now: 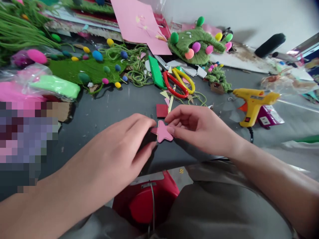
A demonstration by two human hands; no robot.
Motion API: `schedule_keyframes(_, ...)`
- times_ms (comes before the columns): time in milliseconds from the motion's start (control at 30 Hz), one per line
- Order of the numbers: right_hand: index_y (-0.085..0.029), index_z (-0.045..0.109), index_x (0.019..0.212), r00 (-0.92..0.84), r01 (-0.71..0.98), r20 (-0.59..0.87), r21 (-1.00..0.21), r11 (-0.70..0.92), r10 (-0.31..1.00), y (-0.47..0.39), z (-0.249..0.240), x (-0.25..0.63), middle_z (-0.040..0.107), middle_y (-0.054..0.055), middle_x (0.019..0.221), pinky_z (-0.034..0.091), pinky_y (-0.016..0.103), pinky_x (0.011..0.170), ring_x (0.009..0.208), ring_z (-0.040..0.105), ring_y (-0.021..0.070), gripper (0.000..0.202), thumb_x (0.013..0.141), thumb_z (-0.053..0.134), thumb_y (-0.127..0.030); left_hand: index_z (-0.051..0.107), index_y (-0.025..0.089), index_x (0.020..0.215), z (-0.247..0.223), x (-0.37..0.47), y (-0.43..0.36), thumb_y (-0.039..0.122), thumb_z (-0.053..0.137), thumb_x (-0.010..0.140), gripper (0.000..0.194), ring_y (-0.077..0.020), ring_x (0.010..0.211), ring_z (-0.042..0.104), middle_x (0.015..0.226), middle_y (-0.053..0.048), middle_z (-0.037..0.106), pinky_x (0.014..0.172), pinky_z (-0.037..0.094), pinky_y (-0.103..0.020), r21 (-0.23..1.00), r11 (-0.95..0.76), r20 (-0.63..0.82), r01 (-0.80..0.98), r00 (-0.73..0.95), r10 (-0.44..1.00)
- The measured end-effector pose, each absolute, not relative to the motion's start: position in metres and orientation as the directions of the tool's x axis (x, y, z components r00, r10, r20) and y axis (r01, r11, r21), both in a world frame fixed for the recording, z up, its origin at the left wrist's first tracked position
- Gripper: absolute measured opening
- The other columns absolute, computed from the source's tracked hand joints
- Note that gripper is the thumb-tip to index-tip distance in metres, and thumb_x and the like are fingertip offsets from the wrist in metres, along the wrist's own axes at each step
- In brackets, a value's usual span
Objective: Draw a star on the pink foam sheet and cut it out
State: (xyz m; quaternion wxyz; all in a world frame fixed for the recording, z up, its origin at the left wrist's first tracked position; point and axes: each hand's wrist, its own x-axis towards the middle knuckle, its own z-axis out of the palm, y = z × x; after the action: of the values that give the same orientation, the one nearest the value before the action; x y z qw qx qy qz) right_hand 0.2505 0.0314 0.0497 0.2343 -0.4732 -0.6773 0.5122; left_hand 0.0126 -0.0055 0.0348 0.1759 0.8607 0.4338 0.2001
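Note:
A small pink star (163,131) is held between my two hands, just above the dark grey table (87,113). My left hand (119,142) has its fingertips on the star's left point. From the right, my right hand (199,127) pinches the star's right point between thumb and fingers, the other fingers curled. Just beyond the star lies a red square piece (161,111), with yellow and pink paper scraps (164,95) behind it.
Red-handled scissors (175,87), yellow-handled scissors (188,81) and a green comb-like tool (156,72) lie ahead. A yellow glue gun (254,99) is at the right. Green yarn pieces with coloured balls (87,69) lie at the back left, a pink sheet (144,25) behind.

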Motion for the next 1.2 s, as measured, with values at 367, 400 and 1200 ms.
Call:
schedule_keyframes(367,-0.017,0.077,0.097,-0.445,0.311,-0.162,-0.95,-0.017,0.881,0.036,0.04,0.256,0.08,0.003,0.088,0.06,0.029,0.071,0.078,0.074,0.0164,0.013,0.085,0.082,-0.023,0.077,0.026,0.113,0.017,0.011,0.006,0.022,0.066,0.101,0.018,-0.0172,0.09,0.079,0.11,0.001,0.083,0.076,0.059,-0.026,0.593,-0.56,0.335,0.578,0.455,0.825)
schedule_keyframes(400,-0.017,0.077,0.096,-0.446,0.313,-0.159,-0.95,-0.013,0.881,0.036,0.039,0.256,0.08,0.004,0.088,0.06,0.028,0.07,0.077,0.074,0.0161,0.012,0.086,0.081,-0.022,0.078,0.027,0.113,0.016,0.011,0.007,0.023,0.068,0.1,0.017,-0.017,0.09,0.079,0.11,0.002,0.083,0.078,0.059,-0.026,0.62,-0.538,0.327,0.571,0.436,0.839)
schedule_keyframes(1200,-0.017,0.075,0.093,-0.439,0.205,-0.126,-0.978,-0.037,0.889,0.035,0.033,0.251,0.079,0.002,0.081,0.058,0.026,0.067,0.073,0.073,0.0149,0.014,0.087,0.084,-0.026,0.085,0.041,0.099,0.023,0.015,0.014,0.036,0.083,0.088,0.012,-0.0145,0.086,0.08,0.1,0.011,0.084,0.078,0.064,-0.018,0.883,-0.212,0.106,0.418,0.264,0.959)
